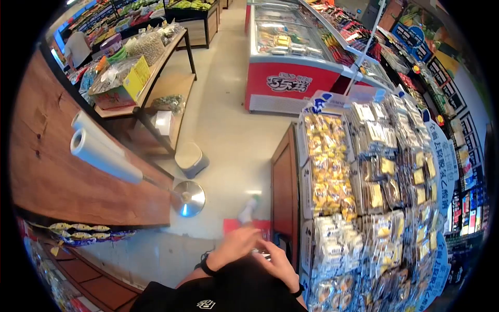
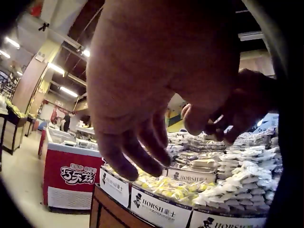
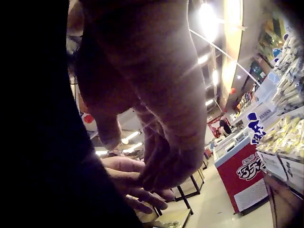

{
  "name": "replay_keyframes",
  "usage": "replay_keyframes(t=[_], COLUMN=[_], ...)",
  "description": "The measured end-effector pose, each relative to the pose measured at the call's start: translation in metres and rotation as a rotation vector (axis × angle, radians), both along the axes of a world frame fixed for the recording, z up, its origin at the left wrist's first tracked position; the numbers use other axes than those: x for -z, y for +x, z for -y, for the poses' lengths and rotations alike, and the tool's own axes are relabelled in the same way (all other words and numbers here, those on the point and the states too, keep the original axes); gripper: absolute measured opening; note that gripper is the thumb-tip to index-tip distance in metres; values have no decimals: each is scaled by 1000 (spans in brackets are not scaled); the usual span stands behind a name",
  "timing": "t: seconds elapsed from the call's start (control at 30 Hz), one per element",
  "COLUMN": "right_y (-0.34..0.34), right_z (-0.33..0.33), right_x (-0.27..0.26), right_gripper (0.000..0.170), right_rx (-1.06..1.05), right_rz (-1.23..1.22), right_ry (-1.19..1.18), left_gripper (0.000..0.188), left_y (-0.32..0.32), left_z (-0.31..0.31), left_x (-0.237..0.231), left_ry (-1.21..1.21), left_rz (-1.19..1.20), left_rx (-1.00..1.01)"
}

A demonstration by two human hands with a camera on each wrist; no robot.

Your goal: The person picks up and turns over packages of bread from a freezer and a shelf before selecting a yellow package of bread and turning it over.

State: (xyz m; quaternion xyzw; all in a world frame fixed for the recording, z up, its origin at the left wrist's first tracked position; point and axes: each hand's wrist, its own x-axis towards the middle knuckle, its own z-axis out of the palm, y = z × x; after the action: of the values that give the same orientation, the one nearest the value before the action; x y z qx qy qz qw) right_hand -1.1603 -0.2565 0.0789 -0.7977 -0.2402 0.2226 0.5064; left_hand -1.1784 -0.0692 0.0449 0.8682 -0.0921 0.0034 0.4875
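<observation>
In the head view my left hand point(image 1: 236, 248) is in front of my body, its fingertips close to my right hand point(image 1: 278, 265). A small pale patch shows between them; I cannot tell what it is. The left wrist view has my left hand point(image 2: 161, 71) large and dark, fingers loosely bent downward with nothing seen in them, and my right hand point(image 2: 242, 107) behind it. In the right wrist view my right hand point(image 3: 152, 95) hangs with relaxed, bent fingers, thumb apart; my left hand point(image 3: 137, 183) shows below, fingers extended.
Packaged snacks point(image 1: 327, 166) fill a stand on the right, beyond it a red freezer point(image 1: 275, 83). To the left are a wooden counter point(image 1: 47, 156) with plastic rolls point(image 1: 106, 156), a metal round base point(image 1: 189, 198) and a stool point(image 1: 191, 158). A person point(image 1: 78, 49) stands far left.
</observation>
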Motion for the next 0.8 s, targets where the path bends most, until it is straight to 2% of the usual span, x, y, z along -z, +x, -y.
replay_keyframes(t=[0.07,0.17,0.2,0.27,0.3,0.37,0.5,0.6,0.67,0.73,0.8], right_y=[30,79,98,138,153,186,242,276,297,315,339], right_z=[-12,-32,-37,-47,-52,-68,-93,-106,-111,-116,-120], right_x=[3,2,9,27,33,40,44,39,28,34,42], right_gripper=[50,45,45,46,46,45,43,41,42,43,43], right_rx=[-42,-65,-71,-233,-244,-192,-208,-200,-165,-124,-66], right_rz=[7,-190,-179,-61,-52,-17,129,171,-34,-89,-149], right_ry=[1,59,76,-76,-65,10,-6,16,-6,2,4], left_gripper=[33,32,33,29,26,23,19,20,20,21,22], left_y=[22,67,84,120,136,170,218,247,263,284,310], left_z=[-9,-30,-38,-52,-57,-72,-92,-106,-112,-122,-134], left_x=[6,16,14,3,1,3,16,1,4,12,21], left_ry=[60,75,71,62,32,53,41,8,-11,-28,-22], left_rz=[7,22,42,84,112,110,54,-49,-97,-147,-164], left_rx=[-41,-44,-55,-73,-85,-68,-55,-78,-99,-108,-36])
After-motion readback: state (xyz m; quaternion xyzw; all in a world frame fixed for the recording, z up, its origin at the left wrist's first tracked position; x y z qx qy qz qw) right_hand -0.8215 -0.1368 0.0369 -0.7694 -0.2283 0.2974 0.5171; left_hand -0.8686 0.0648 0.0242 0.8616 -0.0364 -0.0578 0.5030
